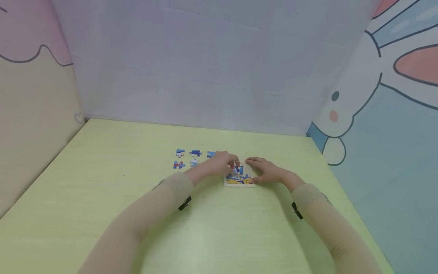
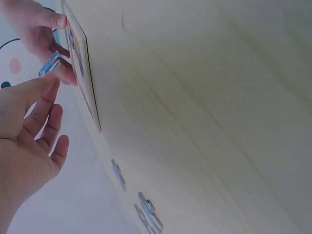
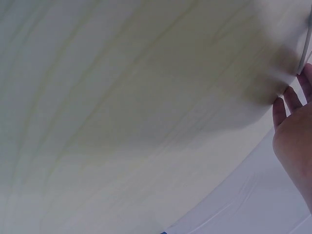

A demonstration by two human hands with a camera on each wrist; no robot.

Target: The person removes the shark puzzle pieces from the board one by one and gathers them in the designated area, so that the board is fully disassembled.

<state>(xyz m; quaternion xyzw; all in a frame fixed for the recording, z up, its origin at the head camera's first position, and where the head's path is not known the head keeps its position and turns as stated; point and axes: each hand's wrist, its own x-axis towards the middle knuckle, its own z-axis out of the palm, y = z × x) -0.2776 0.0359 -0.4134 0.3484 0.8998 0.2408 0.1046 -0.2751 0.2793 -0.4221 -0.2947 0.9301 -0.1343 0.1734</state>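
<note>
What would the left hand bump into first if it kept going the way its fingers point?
Probably the puzzle board, since the left hand points right at it; the right hand lies just beyond. Depth is hard to judge.

This looked like a child's playroom: a cartoon rabbit mural at two o'clock beside a pale green table.

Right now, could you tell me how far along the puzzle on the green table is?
The lower part of the puzzle board already shows joined picture. In hand: the left hand pinches one piece over the board's upper part, while the right hand steadies the board's edge. Left: five loose pieces lie on the table beside the board.
</note>
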